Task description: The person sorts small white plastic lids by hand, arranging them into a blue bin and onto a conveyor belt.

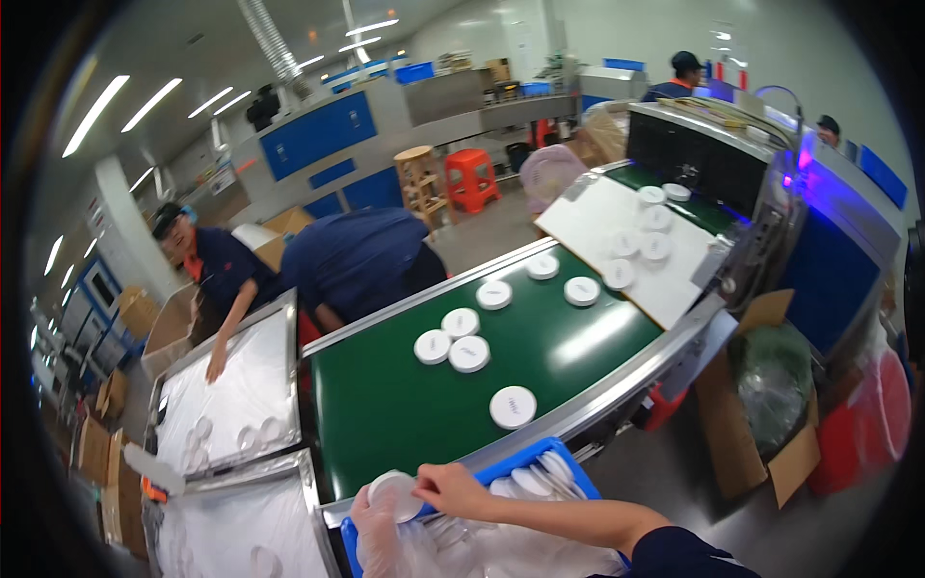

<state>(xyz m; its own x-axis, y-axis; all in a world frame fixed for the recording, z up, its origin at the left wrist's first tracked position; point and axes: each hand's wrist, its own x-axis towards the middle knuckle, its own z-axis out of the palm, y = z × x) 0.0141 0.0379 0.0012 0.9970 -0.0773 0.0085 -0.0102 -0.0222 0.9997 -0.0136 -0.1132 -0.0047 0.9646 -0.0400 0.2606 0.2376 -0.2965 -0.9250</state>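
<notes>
A white round lid (399, 491) is held upright over the near side of a blue bin. My left hand (374, 525), in a thin clear glove, is closed round its left side. Bare, my right hand (451, 489) has its fingers curled together at the lid's right edge; the exact grip of the fingertips is hard to see. Below both arms is the blue bin (581, 472), with several white discs (530, 482) and clear plastic in it. Just beyond the bin, white round lids (513, 407) with small dark print lie spread on a green conveyor belt (385, 409).
Two metal-edged trays (241, 371) with white lining stand at left, some discs on them. A co-worker's hand (217, 362) reaches over the far one; another person (356, 255) bends beside the belt. A white board (597, 217) slopes from the machine at right. An open carton (732, 424) stands below.
</notes>
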